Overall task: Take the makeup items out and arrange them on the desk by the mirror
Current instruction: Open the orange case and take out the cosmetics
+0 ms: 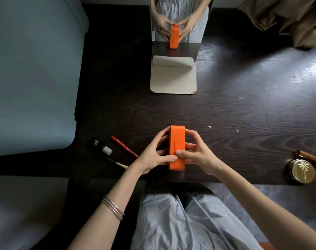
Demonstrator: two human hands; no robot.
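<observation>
An orange box (178, 139) stands on its edge near the front of the dark wooden desk (225, 114), its lid closed. My left hand (153, 156) grips its left side, thumb across the seam. My right hand (197, 154) grips the right side, thumb meeting the left one on top. A standing mirror (178, 33) on a beige base (173, 80) faces me at the back and reflects the box and both hands. To the left lie a black tube with a white cap (100, 146), a red pencil (124, 147) and a thin brush (110, 160).
A round gold compact (301, 170) and a gold pen-like stick (309, 156) lie at the desk's right front. A blue bed surface (33, 78) borders the desk on the left. Brown fabric (288, 18) hangs at the back right.
</observation>
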